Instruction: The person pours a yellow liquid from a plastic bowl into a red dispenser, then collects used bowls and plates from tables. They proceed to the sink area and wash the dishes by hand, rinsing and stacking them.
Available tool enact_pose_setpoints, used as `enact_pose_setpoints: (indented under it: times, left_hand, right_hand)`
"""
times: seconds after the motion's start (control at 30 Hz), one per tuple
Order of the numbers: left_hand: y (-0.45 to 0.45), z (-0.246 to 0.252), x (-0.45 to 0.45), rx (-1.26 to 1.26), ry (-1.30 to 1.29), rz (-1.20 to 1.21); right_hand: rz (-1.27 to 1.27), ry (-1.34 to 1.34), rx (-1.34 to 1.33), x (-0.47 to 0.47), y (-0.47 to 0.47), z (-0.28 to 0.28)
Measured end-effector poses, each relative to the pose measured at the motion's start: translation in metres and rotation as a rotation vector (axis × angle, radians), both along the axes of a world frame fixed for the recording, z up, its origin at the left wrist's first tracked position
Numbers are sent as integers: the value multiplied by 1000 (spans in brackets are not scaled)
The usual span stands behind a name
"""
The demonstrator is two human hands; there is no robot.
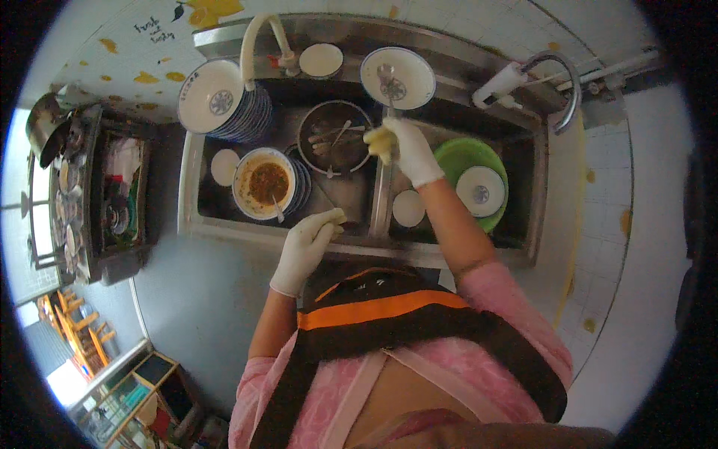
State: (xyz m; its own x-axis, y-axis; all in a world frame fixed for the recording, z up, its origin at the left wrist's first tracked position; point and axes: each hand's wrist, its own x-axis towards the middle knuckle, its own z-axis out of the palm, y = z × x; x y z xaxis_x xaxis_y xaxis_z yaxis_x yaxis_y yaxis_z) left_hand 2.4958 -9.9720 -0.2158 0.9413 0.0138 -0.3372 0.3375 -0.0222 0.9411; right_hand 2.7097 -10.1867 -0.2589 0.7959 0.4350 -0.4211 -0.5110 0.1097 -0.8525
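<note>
My right hand (408, 150), in a white glove, is closed around the handle of a metal spoon (390, 96). The spoon's head overlaps a white patterned bowl (414, 84) at the sink's back edge. The fingers look yellowish and blurred. My left hand (309, 244), also gloved, hovers by the sink's front rim with curled fingers. A thin dark rod (324, 193) runs up to its fingertips; whether they grip it is unclear. Beyond it, a stack of bowls (303, 188) has brown soupy leftovers (268, 182) and a spoon (277, 209) in its top bowl.
A round pot (303, 120) holding several utensils stands in the left basin, near a tall bowl stack (193, 106). The right basin holds a green tub (449, 150) with a white bowl (492, 185) inside. A divider (382, 205) separates the basins. Two faucets (247, 45) (572, 78) rise behind.
</note>
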Motion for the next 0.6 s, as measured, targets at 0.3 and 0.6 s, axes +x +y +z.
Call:
enact_pose_setpoints:
  times: [0.3,0.6]
  left_hand:
    - [24,6,-61,42,122,222]
    - [78,2,-89,11,161,398]
  right_hand:
    - [257,167,-216,-43,38,-42]
    - [-431,-33,-282,68,-11,-69]
